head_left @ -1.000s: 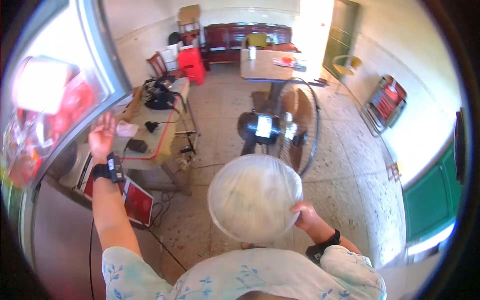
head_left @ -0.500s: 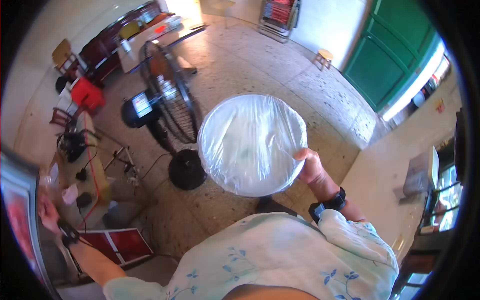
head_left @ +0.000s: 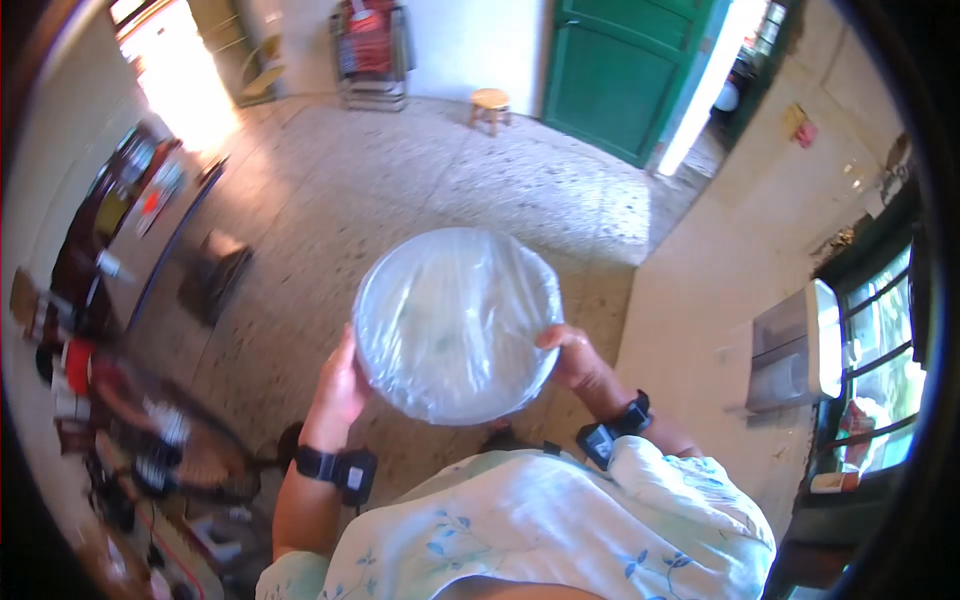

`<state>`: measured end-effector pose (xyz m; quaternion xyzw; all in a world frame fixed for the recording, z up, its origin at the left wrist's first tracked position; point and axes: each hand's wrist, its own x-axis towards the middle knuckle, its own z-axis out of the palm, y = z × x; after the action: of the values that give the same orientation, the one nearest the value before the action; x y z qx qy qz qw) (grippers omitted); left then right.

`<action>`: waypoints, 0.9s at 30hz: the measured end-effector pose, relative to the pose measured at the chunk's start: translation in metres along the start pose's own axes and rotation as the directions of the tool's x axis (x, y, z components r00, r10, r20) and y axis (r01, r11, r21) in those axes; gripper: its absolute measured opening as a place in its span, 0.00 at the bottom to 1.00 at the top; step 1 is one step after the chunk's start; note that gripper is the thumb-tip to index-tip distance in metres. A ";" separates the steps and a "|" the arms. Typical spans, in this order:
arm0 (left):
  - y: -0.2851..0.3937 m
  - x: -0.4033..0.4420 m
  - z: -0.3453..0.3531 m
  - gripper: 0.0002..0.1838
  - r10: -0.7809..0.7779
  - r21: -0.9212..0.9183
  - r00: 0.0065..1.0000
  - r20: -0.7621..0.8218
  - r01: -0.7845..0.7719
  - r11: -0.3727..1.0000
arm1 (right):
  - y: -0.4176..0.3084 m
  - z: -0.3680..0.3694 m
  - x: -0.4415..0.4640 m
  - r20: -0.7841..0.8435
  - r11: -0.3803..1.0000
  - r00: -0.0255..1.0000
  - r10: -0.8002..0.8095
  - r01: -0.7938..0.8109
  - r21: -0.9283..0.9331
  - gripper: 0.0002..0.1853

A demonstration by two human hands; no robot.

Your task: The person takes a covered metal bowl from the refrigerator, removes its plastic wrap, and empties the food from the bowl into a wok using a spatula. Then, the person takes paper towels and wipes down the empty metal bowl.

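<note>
A round bowl covered with clear plastic wrap (head_left: 455, 320) is held level in front of my body. On its left side, my left hand (head_left: 345, 380) presses against the rim, fingers partly hidden beneath. My right hand (head_left: 572, 355) grips the right edge, its thumb on top of the wrap and the other fingers under the bowl. What lies inside is pale and blurred by the shiny film. Each wrist wears a black strap with a small device.
A black standing fan (head_left: 190, 450) is at the lower left, blurred. A long table (head_left: 165, 235) stands beyond it. Ahead are a small wooden stool (head_left: 490, 103), a green door (head_left: 620, 75) and a folded chair (head_left: 370, 55). A tiled wall (head_left: 700, 310) runs along the right.
My left hand has come from the far left side to the bowl and now holds it too. The view has swung right, and the fan now appears at the lower left.
</note>
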<state>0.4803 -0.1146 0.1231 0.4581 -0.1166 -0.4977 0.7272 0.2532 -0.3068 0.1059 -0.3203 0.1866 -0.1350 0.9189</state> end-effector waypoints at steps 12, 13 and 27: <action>-0.006 0.245 0.091 0.17 -0.288 0.230 0.908 0.303 0.224 0.947 | -0.109 -0.100 0.040 -0.287 0.961 0.921 -0.264 0.278 0.009 0.29; -0.004 0.263 0.105 0.13 -0.302 0.275 0.912 0.277 0.226 0.934 | -0.115 -0.107 0.046 -0.299 0.958 0.916 -0.268 0.285 0.013 0.29; -0.009 0.522 0.305 0.08 -0.237 0.502 0.821 0.520 -0.069 0.862 | -0.223 -0.201 0.131 -0.613 0.752 0.634 -0.471 0.652 0.097 0.30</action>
<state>0.5329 -0.7173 0.1350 0.4667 -0.4300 -0.5959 0.4921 0.2552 -0.6324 0.0688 -0.1606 0.3094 -0.5317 0.7718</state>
